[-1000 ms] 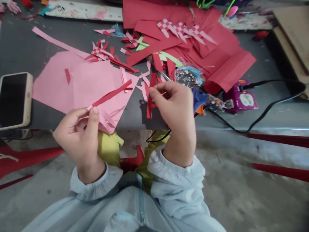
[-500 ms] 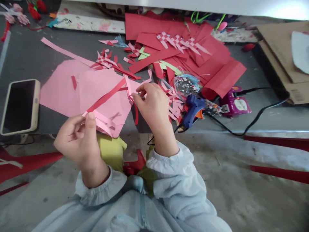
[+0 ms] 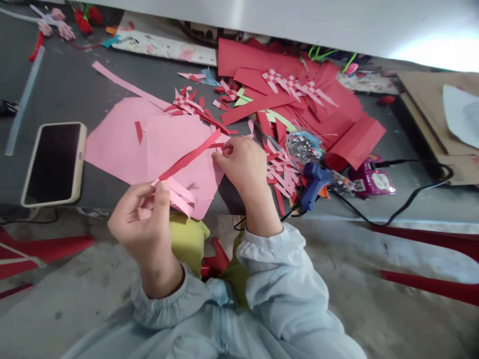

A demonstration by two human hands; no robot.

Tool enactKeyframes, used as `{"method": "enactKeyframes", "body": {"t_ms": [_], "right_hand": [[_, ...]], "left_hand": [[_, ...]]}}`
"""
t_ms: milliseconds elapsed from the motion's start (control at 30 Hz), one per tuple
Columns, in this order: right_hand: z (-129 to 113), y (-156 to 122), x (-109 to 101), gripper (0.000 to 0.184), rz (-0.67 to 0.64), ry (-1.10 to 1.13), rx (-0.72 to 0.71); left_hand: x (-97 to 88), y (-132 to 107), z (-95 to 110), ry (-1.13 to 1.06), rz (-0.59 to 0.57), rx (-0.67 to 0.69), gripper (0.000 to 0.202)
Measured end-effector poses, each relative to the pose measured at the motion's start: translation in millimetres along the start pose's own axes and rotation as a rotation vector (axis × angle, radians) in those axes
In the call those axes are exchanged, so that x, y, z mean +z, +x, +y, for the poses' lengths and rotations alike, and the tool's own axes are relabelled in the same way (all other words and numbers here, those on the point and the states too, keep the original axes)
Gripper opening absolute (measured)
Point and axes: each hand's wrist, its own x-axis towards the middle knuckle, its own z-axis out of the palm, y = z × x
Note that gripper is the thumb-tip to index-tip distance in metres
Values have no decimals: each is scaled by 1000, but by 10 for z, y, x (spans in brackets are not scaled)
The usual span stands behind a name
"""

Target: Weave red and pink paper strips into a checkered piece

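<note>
My left hand (image 3: 144, 219) is closed, thumb on top, around one end of some pink paper strips (image 3: 181, 197) and a long red paper strip (image 3: 190, 157). The red strip slants up and right over pink paper sheets (image 3: 172, 132) lying on the table. My right hand (image 3: 247, 162) is closed in a pinch near the far end of that strip. A short red piece (image 3: 216, 145) runs to its fingertips; how much of it lies between the fingers is hidden.
Woven red-and-pink pieces (image 3: 183, 102), paper scraps (image 3: 280, 172) and red sheets (image 3: 355, 134) spread across the grey table (image 3: 71, 94). A phone (image 3: 54, 164) lies at left. A blue glue gun (image 3: 314, 184), its black cord (image 3: 406, 202) and a purple power block (image 3: 374, 179) lie at right, near cardboard (image 3: 445, 114).
The whole view has shifted, so everything sits further right. The red strip that hung below my right hand no longer shows there. My left hand keeps its hold on the strips.
</note>
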Motion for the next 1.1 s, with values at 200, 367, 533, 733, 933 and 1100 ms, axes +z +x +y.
{"method": "enactKeyframes", "body": {"t_ms": [200, 367, 533, 733, 933, 1100], "right_hand": [[-26, -13, 12, 11, -15, 7, -87], [-37, -43, -4, 19, 16, -44, -33], [-24, -46, -34, 24, 0, -89, -45], [5, -49, -63, 33, -34, -69, -57], [28, -62, -61, 27, 38, -117, -88], [138, -75, -153, 25, 155, 33, -50]], "left_hand": [[-9, 10, -30, 17, 2, 18, 8], [-19, 12, -37, 43, -9, 18, 7], [-14, 7, -25, 20, -9, 21, 8], [-8, 1, -2, -4, -10, 15, 10], [-23, -9, -13, 64, -14, 29, 8], [-31, -7, -32, 131, -27, 63, 10]]}}
